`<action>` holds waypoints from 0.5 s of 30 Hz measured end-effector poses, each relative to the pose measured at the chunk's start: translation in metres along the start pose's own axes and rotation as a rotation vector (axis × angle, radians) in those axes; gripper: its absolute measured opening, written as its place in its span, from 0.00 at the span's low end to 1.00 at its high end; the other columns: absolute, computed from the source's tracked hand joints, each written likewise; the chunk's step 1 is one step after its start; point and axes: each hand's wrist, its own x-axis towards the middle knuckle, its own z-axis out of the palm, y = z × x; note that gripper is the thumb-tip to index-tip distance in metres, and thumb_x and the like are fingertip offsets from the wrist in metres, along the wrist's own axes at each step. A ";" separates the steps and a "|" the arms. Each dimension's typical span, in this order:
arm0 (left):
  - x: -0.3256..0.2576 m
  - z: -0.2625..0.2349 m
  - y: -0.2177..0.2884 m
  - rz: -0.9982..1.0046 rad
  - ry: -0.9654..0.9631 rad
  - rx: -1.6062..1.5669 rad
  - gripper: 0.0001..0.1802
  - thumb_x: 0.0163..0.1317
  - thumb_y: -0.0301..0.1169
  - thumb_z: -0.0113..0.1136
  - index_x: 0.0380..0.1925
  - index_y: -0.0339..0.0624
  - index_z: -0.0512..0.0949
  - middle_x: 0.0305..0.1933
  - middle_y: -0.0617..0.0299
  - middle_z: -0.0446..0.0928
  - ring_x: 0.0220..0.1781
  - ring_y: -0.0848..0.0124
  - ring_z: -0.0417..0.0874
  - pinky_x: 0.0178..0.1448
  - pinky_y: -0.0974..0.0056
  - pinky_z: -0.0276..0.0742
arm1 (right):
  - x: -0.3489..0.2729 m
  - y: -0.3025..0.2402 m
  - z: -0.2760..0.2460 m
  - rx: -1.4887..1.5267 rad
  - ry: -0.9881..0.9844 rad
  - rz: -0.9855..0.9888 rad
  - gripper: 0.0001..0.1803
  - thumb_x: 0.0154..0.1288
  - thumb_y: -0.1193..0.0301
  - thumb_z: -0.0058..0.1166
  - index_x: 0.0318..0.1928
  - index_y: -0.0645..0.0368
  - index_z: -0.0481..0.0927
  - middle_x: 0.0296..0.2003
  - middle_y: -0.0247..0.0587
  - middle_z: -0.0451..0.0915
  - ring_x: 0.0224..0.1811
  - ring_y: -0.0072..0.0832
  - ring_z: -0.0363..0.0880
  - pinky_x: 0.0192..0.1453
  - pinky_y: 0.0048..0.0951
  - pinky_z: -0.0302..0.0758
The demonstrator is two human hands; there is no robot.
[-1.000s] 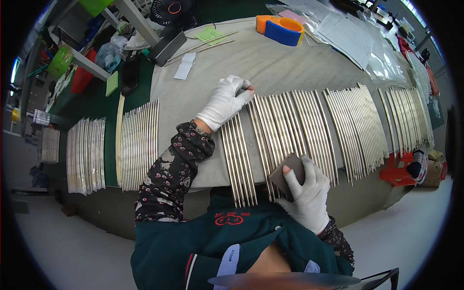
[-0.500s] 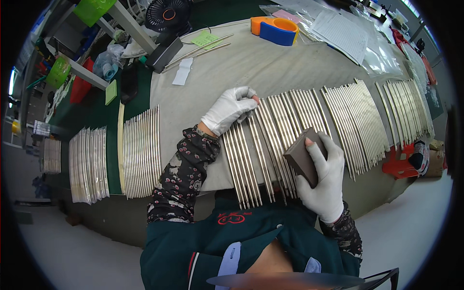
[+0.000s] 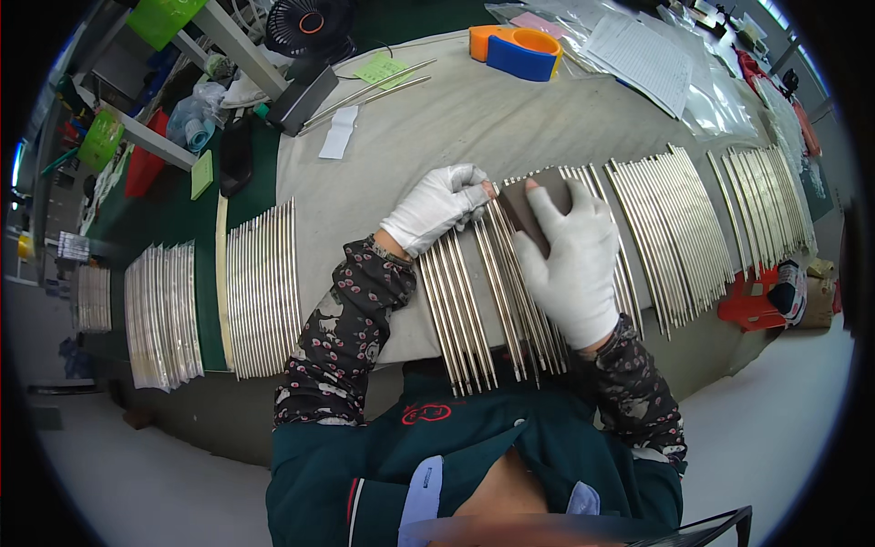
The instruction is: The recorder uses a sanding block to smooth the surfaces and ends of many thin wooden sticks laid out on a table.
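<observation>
My left hand (image 3: 442, 208), in a white glove with bare fingertips, is closed in a pinch at the far end of a thin metal rod. Under my right hand (image 3: 576, 264), also gloved, a dark grey-brown sanding block (image 3: 518, 211) lies against the far part of a row of metal rods (image 3: 521, 310); my thumb and fingers grip its sides. Left of that row, below my left hand, lie several more rods (image 3: 456, 314) side by side, their near ends reaching past the table edge. The block hides the rods beneath it.
More rods (image 3: 674, 242) lie to the right, with another set (image 3: 770, 210) beyond. Leftward are loose rods (image 3: 262, 292) and bagged rods (image 3: 162, 310). Behind stand a blue and orange tape ring (image 3: 521, 59), a white slip (image 3: 339, 133), a black box (image 3: 305, 100) and a fan (image 3: 312, 25).
My right hand has carried the block away from my body and leftward along the rods, from their near half to their far ends. My left hand stays almost in place.
</observation>
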 end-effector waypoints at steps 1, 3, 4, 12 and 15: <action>0.002 -0.005 -0.004 0.022 0.006 0.067 0.10 0.67 0.37 0.59 0.35 0.42 0.78 0.26 0.73 0.74 0.23 0.85 0.69 0.27 0.77 0.65 | -0.007 -0.013 0.000 0.024 -0.036 -0.075 0.27 0.54 0.62 0.59 0.56 0.55 0.77 0.51 0.65 0.71 0.49 0.51 0.73 0.49 0.46 0.71; 0.000 -0.006 -0.006 0.010 -0.015 0.049 0.10 0.67 0.37 0.59 0.35 0.42 0.78 0.25 0.73 0.73 0.22 0.85 0.68 0.26 0.77 0.65 | -0.009 -0.018 0.001 0.021 -0.060 -0.080 0.27 0.53 0.62 0.60 0.55 0.55 0.77 0.50 0.64 0.72 0.48 0.50 0.74 0.49 0.45 0.71; -0.001 -0.006 -0.003 0.006 -0.026 0.039 0.10 0.67 0.37 0.59 0.35 0.42 0.78 0.25 0.73 0.73 0.22 0.85 0.68 0.26 0.77 0.64 | -0.001 -0.004 0.001 0.000 -0.042 -0.019 0.27 0.53 0.62 0.60 0.55 0.56 0.77 0.50 0.63 0.72 0.48 0.50 0.74 0.48 0.45 0.71; -0.002 -0.003 -0.001 0.010 0.005 0.073 0.08 0.67 0.34 0.58 0.35 0.41 0.78 0.25 0.73 0.73 0.25 0.84 0.70 0.29 0.76 0.65 | 0.008 0.003 0.007 -0.232 -0.107 0.084 0.27 0.52 0.60 0.61 0.55 0.51 0.79 0.53 0.60 0.69 0.51 0.48 0.71 0.46 0.43 0.70; 0.000 -0.004 -0.002 -0.030 -0.011 0.055 0.09 0.68 0.34 0.57 0.35 0.40 0.77 0.26 0.72 0.73 0.27 0.84 0.71 0.32 0.76 0.67 | -0.001 -0.009 0.002 -0.082 -0.061 -0.040 0.27 0.53 0.61 0.60 0.55 0.52 0.78 0.53 0.60 0.69 0.50 0.48 0.72 0.45 0.43 0.70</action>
